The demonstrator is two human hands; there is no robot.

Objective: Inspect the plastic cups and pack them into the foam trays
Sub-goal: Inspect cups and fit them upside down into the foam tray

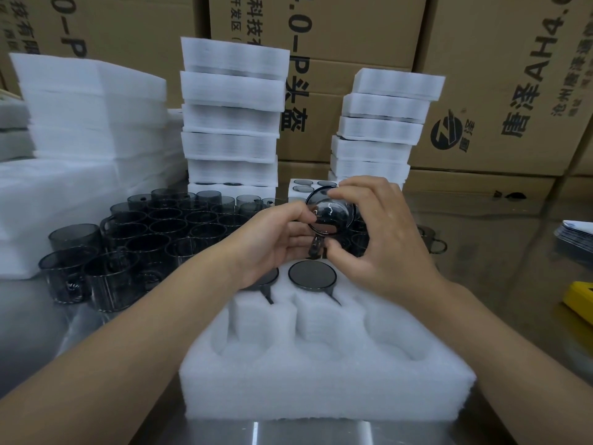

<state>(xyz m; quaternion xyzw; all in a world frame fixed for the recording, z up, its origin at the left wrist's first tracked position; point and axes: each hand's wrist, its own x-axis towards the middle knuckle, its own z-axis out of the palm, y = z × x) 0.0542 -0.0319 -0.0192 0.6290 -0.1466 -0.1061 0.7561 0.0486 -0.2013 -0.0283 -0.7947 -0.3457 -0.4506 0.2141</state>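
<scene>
A smoky dark plastic cup (pixel 332 213) with a handle is held tilted above the white foam tray (pixel 321 380), its open mouth toward me. My left hand (pixel 276 242) grips it from the left and my right hand (pixel 378 239) pinches its rim and handle from the right. Two cups sit upside down in the tray's far pockets: one (pixel 312 274) in plain view, the other (pixel 263 279) partly hidden under my left hand. The near pockets hold nothing. Several loose cups (pixel 154 232) stand on the table at the left.
Two stacks of filled foam trays (pixel 231 117) (pixel 382 126) rise behind the cups. Plain foam sheets (pixel 90 104) are piled at the left. Cardboard boxes (pixel 500 75) wall the back. A lone cup (pixel 433 242) stands right of my hands. A yellow object (pixel 579 301) lies at the right edge.
</scene>
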